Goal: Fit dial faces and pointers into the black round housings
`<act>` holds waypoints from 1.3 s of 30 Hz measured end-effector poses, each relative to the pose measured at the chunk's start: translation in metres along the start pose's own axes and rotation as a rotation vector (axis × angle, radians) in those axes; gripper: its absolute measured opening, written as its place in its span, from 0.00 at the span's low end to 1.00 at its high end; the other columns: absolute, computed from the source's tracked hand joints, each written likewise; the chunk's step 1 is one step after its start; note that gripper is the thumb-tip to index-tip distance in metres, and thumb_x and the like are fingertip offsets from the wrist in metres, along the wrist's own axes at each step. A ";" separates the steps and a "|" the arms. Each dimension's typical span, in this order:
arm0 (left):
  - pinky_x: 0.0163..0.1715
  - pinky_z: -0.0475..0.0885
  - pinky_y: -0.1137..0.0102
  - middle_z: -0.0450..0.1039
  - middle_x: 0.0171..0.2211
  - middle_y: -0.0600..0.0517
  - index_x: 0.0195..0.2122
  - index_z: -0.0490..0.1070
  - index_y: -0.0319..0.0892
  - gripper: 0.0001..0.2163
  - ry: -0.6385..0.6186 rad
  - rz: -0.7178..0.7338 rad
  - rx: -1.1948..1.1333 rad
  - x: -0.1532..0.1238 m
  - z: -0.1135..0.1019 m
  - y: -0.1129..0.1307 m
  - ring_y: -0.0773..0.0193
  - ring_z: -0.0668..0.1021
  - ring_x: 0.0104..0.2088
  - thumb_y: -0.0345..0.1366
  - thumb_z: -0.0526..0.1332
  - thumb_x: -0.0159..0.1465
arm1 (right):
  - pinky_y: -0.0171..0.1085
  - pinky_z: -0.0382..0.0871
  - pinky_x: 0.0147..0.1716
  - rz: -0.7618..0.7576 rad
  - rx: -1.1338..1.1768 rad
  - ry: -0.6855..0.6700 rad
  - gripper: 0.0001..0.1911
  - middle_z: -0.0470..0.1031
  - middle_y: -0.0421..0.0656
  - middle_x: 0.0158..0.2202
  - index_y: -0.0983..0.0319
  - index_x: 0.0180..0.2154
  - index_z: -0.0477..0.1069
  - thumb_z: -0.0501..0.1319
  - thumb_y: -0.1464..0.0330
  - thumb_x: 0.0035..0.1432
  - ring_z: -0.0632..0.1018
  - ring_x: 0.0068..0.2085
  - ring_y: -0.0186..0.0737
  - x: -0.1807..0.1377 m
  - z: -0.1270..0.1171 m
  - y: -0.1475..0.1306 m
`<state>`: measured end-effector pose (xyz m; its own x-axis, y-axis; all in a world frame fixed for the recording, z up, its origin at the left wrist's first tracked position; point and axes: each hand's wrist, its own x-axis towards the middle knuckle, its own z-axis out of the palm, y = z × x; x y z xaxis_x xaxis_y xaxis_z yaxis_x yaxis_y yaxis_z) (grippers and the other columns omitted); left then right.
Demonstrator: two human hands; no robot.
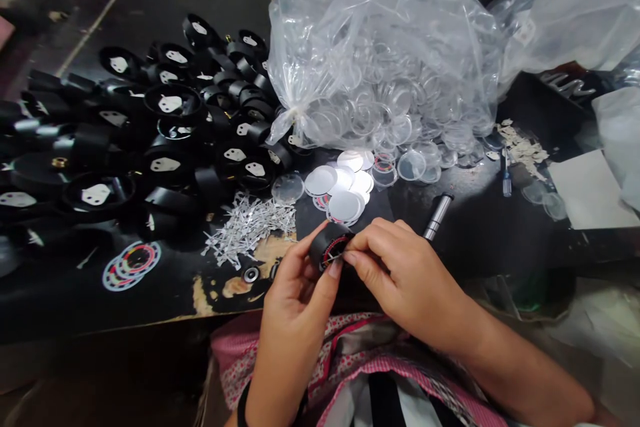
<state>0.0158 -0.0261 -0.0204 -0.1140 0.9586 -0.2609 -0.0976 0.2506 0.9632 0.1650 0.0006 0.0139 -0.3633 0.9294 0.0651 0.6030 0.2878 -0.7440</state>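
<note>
You are looking down at a dark, worn worktable whose near edge is showing bare, chipped patches. On its left a heap of black round housings is lying, with a scatter of small white needles and some printed dial faces just in front. A clear bag of transparent discs is sitting at the middle, with round white discs, a metal cylinder tool and a white sheet lying nearby.

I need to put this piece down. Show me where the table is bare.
Bare dark table lies right of the metal cylinder, before the white sheet. A smaller patch sits between the printed dial discs and the metal slivers. Crowded: black housings at left, clear-disc bag and round discs at centre.
</note>
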 end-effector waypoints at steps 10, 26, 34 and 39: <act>0.43 0.73 0.83 0.80 0.43 0.57 0.44 0.75 0.46 0.09 -0.011 0.152 0.208 -0.002 -0.002 0.006 0.72 0.81 0.43 0.33 0.65 0.62 | 0.37 0.55 0.35 0.010 -0.059 0.028 0.09 0.71 0.40 0.29 0.64 0.31 0.68 0.58 0.73 0.67 0.69 0.31 0.36 -0.006 0.001 -0.002; 0.42 0.77 0.75 0.79 0.44 0.54 0.45 0.76 0.49 0.11 -0.023 -0.073 -0.011 -0.004 -0.004 0.007 0.64 0.81 0.42 0.39 0.67 0.61 | 0.35 0.59 0.36 -0.008 0.084 0.049 0.09 0.70 0.37 0.28 0.64 0.31 0.70 0.58 0.74 0.66 0.69 0.31 0.32 -0.016 -0.007 -0.006; 0.37 0.77 0.78 0.78 0.42 0.53 0.43 0.76 0.46 0.13 0.005 -0.363 -0.352 0.001 -0.003 0.005 0.67 0.80 0.38 0.42 0.71 0.57 | 0.36 0.62 0.37 -0.081 0.034 0.093 0.08 0.74 0.41 0.34 0.67 0.44 0.74 0.58 0.75 0.65 0.72 0.33 0.34 -0.015 -0.005 0.001; 0.46 0.74 0.76 0.77 0.48 0.55 0.49 0.75 0.51 0.15 -0.042 -0.240 -0.128 -0.001 -0.004 -0.004 0.65 0.78 0.47 0.45 0.67 0.62 | 0.37 0.62 0.38 -0.118 -0.134 0.122 0.06 0.75 0.43 0.36 0.66 0.43 0.73 0.58 0.74 0.66 0.72 0.35 0.37 -0.010 0.006 0.004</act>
<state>0.0119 -0.0291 -0.0240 -0.0314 0.8795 -0.4749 -0.2413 0.4544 0.8575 0.1664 -0.0090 0.0066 -0.3532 0.9062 0.2324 0.6535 0.4167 -0.6319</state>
